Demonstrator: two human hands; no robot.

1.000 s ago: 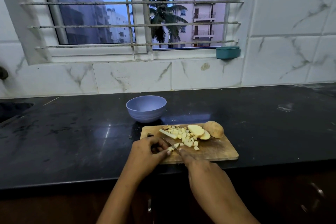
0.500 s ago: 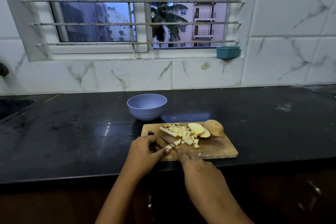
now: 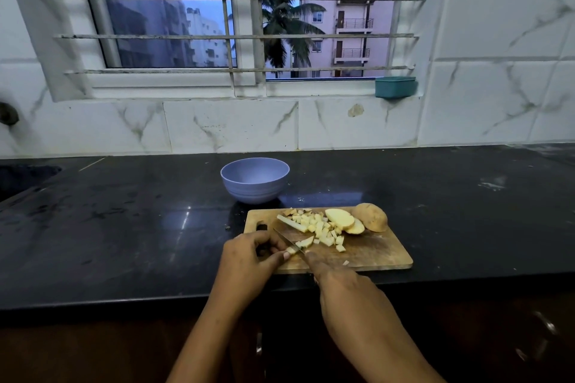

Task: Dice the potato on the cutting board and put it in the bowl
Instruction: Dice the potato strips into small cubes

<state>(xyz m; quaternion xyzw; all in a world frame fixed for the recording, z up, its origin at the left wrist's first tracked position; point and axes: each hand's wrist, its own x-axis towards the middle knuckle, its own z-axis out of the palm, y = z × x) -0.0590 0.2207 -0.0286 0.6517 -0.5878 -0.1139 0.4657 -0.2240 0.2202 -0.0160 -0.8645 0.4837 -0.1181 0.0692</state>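
mid-dice, bowl waiting

cutting a strip [image 3: 303, 242] at the near left of the board [image 3: 373, 253]. pinned by the left hand [image 3: 249, 258], fingertips curled and pinching its near end. clamped in the right hand [image 3: 345, 286]: the knife [image 3: 284, 236], forefinger along the spine, handle hidden under the palm, blade slanting far-left across the strip.

tuck the left fingertips behind the knuckles before each stroke, with barely any gap to the blade. space the cuts to match the dice [image 3: 320, 228] heaped mid-board. probably about halfway, judging by the long strip [image 3: 291, 223] just beyond the blade, the two slices [image 3: 339, 218] and the skin-on end [image 3: 371, 217] at the far right.

working tight to the board's near edge, right by the counter [image 3: 124, 227] lip; easy to flick dice over the front, so push cut pieces far, not near. plenty of bare wood on the near right. bowl [image 3: 255, 190] just past the far left corner, not touching the board, no potato visible inside. open counter left and right for sliding the board.
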